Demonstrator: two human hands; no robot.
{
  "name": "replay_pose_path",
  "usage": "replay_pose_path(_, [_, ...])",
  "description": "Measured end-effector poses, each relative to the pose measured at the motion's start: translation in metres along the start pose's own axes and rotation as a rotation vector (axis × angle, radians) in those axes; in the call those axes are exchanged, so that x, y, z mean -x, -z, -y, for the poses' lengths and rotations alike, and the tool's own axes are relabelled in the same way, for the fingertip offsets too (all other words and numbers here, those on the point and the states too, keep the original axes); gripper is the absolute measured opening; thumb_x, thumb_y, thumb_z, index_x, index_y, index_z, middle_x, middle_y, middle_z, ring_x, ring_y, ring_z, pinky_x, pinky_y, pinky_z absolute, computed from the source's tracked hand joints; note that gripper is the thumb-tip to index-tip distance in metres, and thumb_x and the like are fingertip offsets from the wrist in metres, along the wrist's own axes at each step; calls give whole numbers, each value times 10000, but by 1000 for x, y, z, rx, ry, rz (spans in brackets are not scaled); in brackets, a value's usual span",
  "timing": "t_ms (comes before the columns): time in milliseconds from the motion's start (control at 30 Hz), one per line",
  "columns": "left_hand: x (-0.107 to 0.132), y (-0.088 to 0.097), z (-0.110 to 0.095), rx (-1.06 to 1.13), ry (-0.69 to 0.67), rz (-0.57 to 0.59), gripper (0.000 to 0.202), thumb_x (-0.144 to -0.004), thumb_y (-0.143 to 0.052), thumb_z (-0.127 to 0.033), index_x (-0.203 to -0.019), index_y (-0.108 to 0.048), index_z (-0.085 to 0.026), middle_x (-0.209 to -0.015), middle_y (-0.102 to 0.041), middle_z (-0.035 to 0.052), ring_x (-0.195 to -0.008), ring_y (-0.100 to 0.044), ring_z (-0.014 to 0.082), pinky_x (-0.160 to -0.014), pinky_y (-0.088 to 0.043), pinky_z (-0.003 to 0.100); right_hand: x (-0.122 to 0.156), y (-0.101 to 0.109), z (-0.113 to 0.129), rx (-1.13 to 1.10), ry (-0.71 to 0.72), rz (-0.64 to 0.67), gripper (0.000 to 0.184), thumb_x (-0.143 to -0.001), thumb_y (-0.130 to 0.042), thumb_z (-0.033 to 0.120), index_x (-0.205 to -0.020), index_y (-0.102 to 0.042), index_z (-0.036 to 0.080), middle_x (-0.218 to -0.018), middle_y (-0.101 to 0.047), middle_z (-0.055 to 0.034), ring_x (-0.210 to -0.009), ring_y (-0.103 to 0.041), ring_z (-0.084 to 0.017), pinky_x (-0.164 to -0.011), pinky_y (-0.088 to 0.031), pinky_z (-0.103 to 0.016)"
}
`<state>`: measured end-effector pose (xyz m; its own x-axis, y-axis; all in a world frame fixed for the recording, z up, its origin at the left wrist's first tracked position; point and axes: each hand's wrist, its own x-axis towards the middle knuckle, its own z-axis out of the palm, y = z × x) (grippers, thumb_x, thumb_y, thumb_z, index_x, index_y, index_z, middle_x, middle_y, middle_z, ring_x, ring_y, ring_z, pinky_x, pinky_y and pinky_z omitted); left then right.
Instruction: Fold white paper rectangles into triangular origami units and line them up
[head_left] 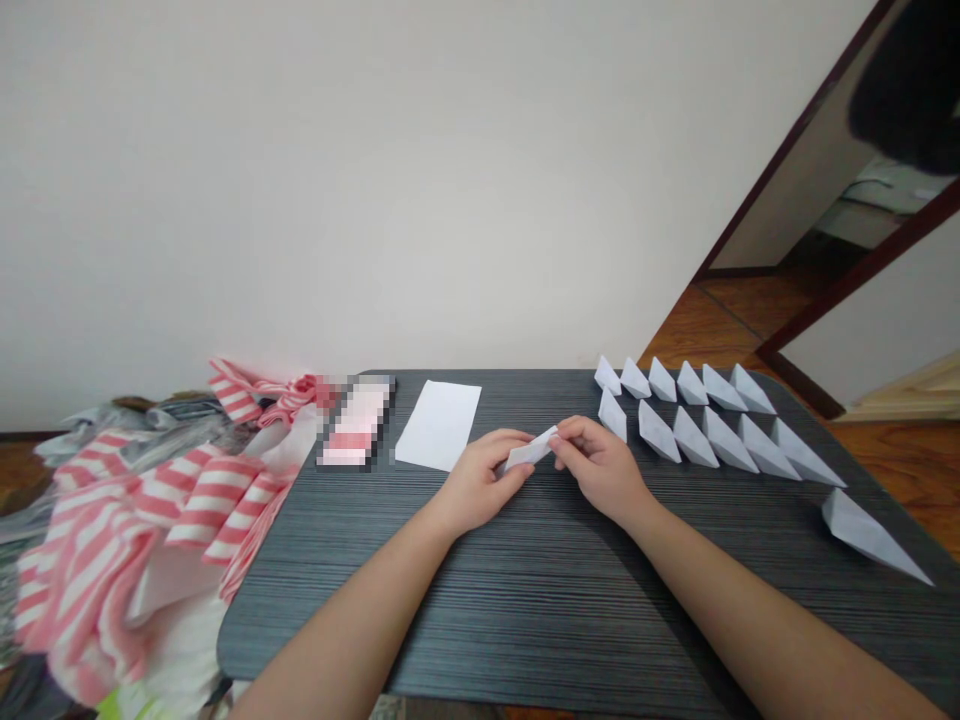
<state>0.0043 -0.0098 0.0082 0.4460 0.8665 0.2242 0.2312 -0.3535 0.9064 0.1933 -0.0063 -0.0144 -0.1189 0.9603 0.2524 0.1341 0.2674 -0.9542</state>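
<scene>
Both ends of the slim folded white paper strip (529,450), over the middle of the black wood-grained table (517,600), are clamped between the fingers of our left hand (481,480) and right hand (602,468), so we should press evenly and keep its edges aligned.

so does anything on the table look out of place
One folded paper shape sits alone near the right edge of the table, closer than the two rows of similar shapes, so it looks out of line. Nothing appears spilled.
</scene>
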Motion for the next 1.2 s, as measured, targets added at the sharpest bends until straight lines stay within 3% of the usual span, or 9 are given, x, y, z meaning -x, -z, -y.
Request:
replay_pose_path(67, [-1,0,0,-52,-12,-1,186,-819,-538,-257,-930,-665,-179,-1038,-627,83,-979,-561,204,-888,-417,328,1,0,3,37,18,40,142,-831,-569,325,-778,-564,194,-803,-586,-21,-580,-542,-116,-584,-454,-269])
replay_pose_path(267, [0,-1,0,-26,98,-16,207,-832,-504,-282,-883,-671,-169,-985,-644,68,-828,-588,170,-743,-448,270,1,2,7,110,-29,91,185,-875,-500,335,-794,-587,194,-584,-546,16,-536,-514,-126,-524,-413,-249])
replay_pose_path(400, [2,-1,2,29,224,5,266,-833,-499,-309,-1008,-636,-163,-725,-628,27,-594,-544,117,-576,-421,227,1,1,3,111,-43,69,176,-883,-487,335,-837,-581,194,-539,-537,28,-503,-505,-124,-522,-415,-255])
replay_pose_path(467, [1,-1,6,77,297,13,305,-834,-493,-335,-1058,-607,-163,-611,-577,-5,-501,-493,98,-495,-380,205,1,1,1,103,-16,42,149,-879,-496,321,-899,-580,200,-579,-560,20,-531,-536,-132,-548,-441,-268])
replay_pose_path(533, [1,-1,10,133,336,5,319,-831,-493,-360,-1051,-596,-154,-585,-559,-12,-459,-463,87,-451,-350,193,2,1,2,114,48,-5,145,-863,-519,305,-950,-586,210,-760,-627,-27,-604,-578,-145,-579,-474,-291])
replay_pose_path(600, [0,0,12,179,351,-13,331,-824,-498,-380,-1033,-587,-139,-578,-559,-8,-439,-450,81,-428,-332,186,2,2,3,186,126,-22,151,-847,-540,291,-953,-624,225,-1007,-625,-74,-694,-604,-163,-610,-499,-318])
replay_pose_path(667, [-1,0,12,208,351,-23,334,-816,-508,-390,-1005,-586,-127,-577,-565,-2,-433,-449,77,-422,-324,182,1,3,5,285,197,10,163,-841,-546,275,-940,-672,244,-1127,-591,-77,-775,-611,-184,-663,-512,-345])
replay_pose_path(1067, [0,1,7,222,292,-54,324,-812,-529,-363,-1021,-618,-132,-609,-565,-4,-416,-440,62,-421,-336,191,0,5,6,360,300,79,300,-865,-514,218,-1126,-642,289,-1154,-593,-60,-986,-590,-217,-884,-479,-404])
replay_pose_path(1200, [0,3,9,180,261,-28,261,-824,-517,-343,-849,-657,-123,-850,-624,58,-435,-450,40,-445,-371,205,-1,5,6,369,304,96,282,-862,-516,210,-1101,-650,278,-1130,-602,-61,-1021,-570,-225,-869,-483,-402])
